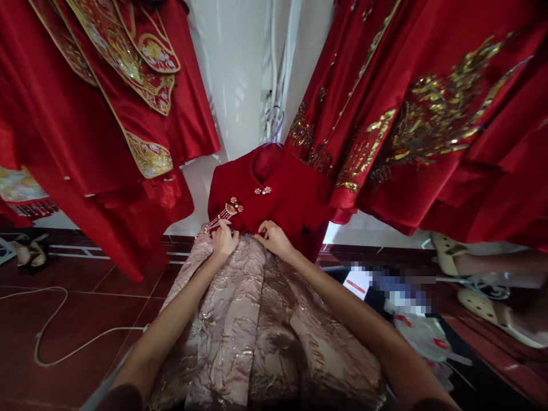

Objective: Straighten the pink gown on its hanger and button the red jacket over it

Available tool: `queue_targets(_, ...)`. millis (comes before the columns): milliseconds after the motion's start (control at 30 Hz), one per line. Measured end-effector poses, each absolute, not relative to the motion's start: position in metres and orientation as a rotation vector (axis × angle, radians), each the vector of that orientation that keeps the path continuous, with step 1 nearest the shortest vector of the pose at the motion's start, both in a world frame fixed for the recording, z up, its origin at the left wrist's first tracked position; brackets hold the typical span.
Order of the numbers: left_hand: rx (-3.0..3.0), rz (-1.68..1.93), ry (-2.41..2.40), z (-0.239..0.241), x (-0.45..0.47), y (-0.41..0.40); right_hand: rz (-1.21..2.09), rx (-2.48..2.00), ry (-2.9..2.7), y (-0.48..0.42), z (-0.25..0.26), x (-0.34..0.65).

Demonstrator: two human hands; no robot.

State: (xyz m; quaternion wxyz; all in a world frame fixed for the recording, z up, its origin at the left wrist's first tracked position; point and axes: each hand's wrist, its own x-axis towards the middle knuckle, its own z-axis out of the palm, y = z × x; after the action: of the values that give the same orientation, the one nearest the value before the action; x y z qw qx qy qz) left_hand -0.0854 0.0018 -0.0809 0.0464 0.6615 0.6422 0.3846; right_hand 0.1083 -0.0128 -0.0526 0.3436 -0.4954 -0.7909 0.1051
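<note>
hands (224, 238) grip red jacket (295, 200), hanging robes (428, 142) flank

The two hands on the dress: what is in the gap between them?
In the head view, only the dress's own cloth: the waist where the red bodice meets the brocade skirt, between left hand and right hand.

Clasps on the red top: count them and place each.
2. One clasp sits just below the collar; the tasselled clasp lies lower left, above the left hand. More may hide under the hands.
</note>
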Motion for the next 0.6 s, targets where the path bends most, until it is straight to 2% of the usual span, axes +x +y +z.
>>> queue_targets(100,1.933,1.353,1.883,-0.082,-0.089,-0.001,0.363,-1.260,-1.969,-0.016,-0.046,0.110)
queue_targets(233,1.674,1.606,1.446,-0.084,-0.093,-0.003,0.532,-1.217,-1.902,-0.023,-0.028,0.100)
queue_targets(400,1.275,1.575,1.154,-0.083,-0.097,0.001,0.772,-1.029,-1.908,-0.018,-0.013,0.070)
queue_targets(600,1.142,1.491,1.025,-0.078,-0.107,-0.003,0.648,-1.102,-1.885,0.002,-0.028,0.051)
